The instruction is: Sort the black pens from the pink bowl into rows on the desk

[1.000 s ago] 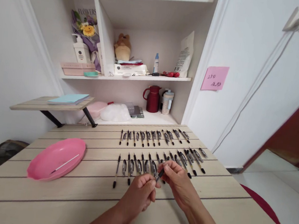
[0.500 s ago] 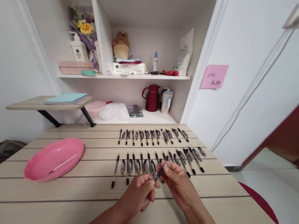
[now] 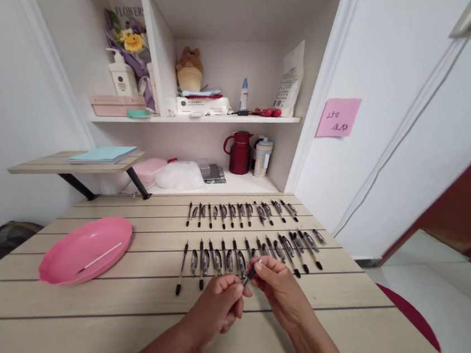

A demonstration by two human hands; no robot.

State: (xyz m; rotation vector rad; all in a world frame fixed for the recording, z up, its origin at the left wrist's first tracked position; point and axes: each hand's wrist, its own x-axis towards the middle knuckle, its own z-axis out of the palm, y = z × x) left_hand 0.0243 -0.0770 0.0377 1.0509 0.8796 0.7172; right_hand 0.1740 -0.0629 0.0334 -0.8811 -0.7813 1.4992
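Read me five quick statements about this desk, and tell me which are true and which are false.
1. The left hand and the right hand both hold one pen. True.
2. A thin white stick lies in the pink bowl. True.
3. The pink bowl is right of both hands. False: it is left of them.
4. More pens lie in two rows on the table. True.
5. The red jug stands on the table. False: it stands in the shelf unit behind.

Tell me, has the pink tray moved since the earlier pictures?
No. Against the planked table, the pink tray sits in the same place; only the camera view has shifted slightly.
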